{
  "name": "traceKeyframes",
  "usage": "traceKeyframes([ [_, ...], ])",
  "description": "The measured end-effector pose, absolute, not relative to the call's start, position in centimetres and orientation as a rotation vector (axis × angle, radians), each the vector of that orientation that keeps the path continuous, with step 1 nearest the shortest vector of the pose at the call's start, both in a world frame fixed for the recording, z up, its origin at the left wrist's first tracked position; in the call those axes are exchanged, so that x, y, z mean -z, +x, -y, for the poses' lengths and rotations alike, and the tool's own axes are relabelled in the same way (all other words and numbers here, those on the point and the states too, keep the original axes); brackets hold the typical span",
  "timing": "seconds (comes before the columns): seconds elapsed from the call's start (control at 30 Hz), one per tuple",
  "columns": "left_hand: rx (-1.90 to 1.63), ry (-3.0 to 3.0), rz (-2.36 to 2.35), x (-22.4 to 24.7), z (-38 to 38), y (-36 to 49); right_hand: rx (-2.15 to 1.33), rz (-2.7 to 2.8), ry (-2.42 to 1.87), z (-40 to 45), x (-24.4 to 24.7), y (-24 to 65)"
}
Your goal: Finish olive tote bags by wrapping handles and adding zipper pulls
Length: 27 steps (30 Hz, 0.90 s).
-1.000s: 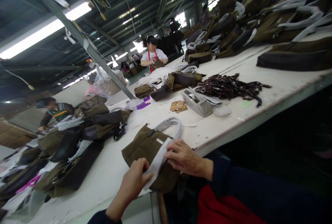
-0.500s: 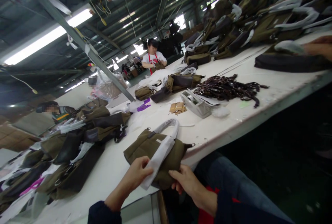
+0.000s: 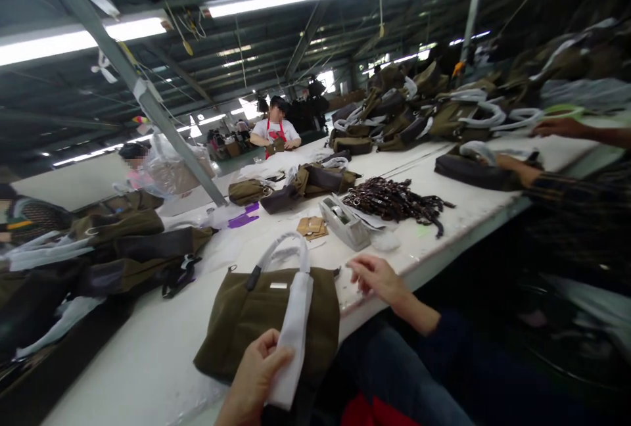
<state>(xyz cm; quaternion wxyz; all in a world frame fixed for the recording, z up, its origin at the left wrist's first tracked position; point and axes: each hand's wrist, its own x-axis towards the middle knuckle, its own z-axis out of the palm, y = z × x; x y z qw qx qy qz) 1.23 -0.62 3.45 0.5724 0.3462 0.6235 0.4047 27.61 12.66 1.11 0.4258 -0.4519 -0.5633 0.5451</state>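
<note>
An olive handbag (image 3: 236, 321) with a small metal plate lies on the table in front of me, its looped handle wrapped in white. One side of the handle is covered by a white wrapping strip (image 3: 296, 321) that hangs down over the bag's front. My left hand (image 3: 261, 367) pinches the strip's lower part between thumb and fingers. Just off the bag's upper right corner is my right hand (image 3: 377, 281), fingers loosely bent and apart, with nothing visible in them. A grey tape dispenser (image 3: 345, 222) stands beyond that hand.
Brown tags (image 3: 312, 227) and a heap of dark patterned straps (image 3: 394, 202) lie past the bag. Piles of similar bags (image 3: 142, 258) cover the table's left and far right. A co-worker's hand (image 3: 517, 166) rests at another bag on the right. A slanted metal post (image 3: 162, 123) rises beyond.
My right hand has let go of the bag's lower right side and moved up and right. The bag now appears more upright and nearer, with my left hand still on the strip. The view has turned right.
</note>
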Motion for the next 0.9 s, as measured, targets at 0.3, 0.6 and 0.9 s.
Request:
traceKeyframes([
  [0.3,-1.016,0.836,-1.444,-3.9,0.6,1.1,-0.513,1.842,-1.550,-26.1,-7.3,30.7],
  [0.6,-0.998,0.828,-1.420,-3.8,0.4,0.8,-0.792,1.649,-1.621,-28.1,-5.5,29.8],
  [0.9,-0.982,0.802,-1.409,-3.7,0.4,0.6,-1.119,1.277,-1.333,-23.3,-4.4,31.5],
])
